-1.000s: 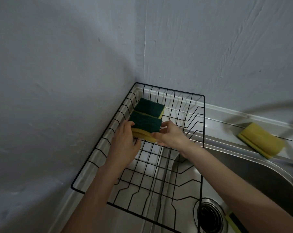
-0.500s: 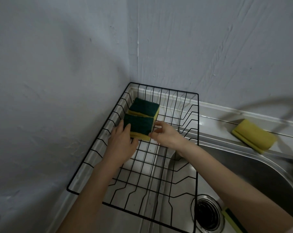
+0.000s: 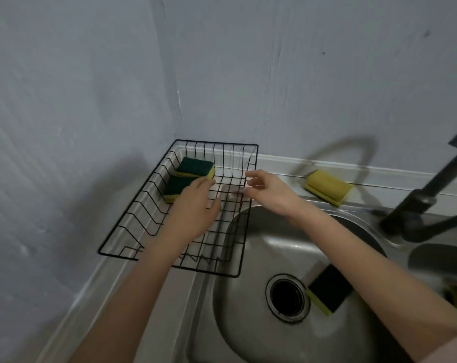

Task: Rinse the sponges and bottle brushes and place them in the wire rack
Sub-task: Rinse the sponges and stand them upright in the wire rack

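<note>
Four sponges on view, no bottle brush seen.

Items 1 and 2: two green-topped sponges in the wire rack (image 3: 244, 224), far left corner. Far sponge (image 3: 195, 167) tilts, one end propped on the near sponge (image 3: 175, 189), scouring pads up, yellow foam showing at the edges.

Item 3: yellow sponge (image 3: 327, 187), lying on the ledge behind the sink (image 3: 261, 331), right of the rack and well apart from it, foam face up.

Item 4: dark-topped sponge (image 3: 328, 290) in the sink bowl, just right of the drain (image 3: 287, 297), partly hidden by the right forearm.

Hands: left hand (image 3: 195, 208) over the rack floor, fingers spread, fingertips at the near sponge; whether they touch it cannot be told. Right hand (image 3: 269, 192) above the rack's right rim, fingers loosely parted, grip on nothing.

Handling, by judgement: all four are likely light and soft, and would squash under a pinch, heavier and dripping when soaked. The foam side gives readily; the scouring face is rougher and should not slip. Best taken across the short width, thumb on one long edge and fingers on the other, then squeezed out over the bowl. They are not fragile and can be set down loosely. The wire floor has wide gaps, so lay each flat across several wires.

Fixture: dark tap (image 3: 431, 195), far right, blurred.
</note>
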A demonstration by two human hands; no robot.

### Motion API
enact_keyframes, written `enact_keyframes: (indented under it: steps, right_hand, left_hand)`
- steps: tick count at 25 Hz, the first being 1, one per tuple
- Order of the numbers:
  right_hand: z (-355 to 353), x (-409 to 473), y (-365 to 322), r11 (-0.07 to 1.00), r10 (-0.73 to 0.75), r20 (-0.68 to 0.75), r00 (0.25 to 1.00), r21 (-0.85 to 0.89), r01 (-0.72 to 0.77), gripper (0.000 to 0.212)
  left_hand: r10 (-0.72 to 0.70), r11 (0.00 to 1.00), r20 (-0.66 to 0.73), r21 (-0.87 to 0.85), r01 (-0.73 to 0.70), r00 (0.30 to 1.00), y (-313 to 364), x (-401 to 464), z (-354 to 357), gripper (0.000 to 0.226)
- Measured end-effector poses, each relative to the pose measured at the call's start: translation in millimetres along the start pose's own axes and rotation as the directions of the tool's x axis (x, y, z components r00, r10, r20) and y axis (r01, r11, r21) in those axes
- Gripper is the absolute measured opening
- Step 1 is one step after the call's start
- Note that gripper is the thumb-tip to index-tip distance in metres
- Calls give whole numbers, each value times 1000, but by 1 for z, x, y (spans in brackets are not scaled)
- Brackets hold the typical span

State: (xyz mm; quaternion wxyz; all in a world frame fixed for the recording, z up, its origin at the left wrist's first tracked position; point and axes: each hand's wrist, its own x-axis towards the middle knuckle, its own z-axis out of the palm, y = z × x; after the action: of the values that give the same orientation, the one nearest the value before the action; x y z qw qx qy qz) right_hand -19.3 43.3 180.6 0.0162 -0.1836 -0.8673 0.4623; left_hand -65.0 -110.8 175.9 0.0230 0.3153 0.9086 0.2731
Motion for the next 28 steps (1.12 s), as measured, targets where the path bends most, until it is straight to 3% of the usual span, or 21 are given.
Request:
enact_keyframes:
  steps: [6,15,22,28]
  right_hand:
    - [-59,-65,51,998,58,-85,995,-25,-60,47]
    - [-123,-88,140,971,145,-92,985,-179,-160,52]
    - [-147,-47,183,956,146,-97,984,-244,-166,61]
    - [-146,7,211,950,198,-130,972,-221,-223,88]
  left_hand:
    - [120,992,41,-52,-118,992,73,-31,37,44]
    - [60,994,266,-104,-33,962,131,-47,139,53]
    - [-42,993,485,-75,89,874,134,-40,222,59]
    - [-110,994,614,69,85,781,128,-33,281,70]
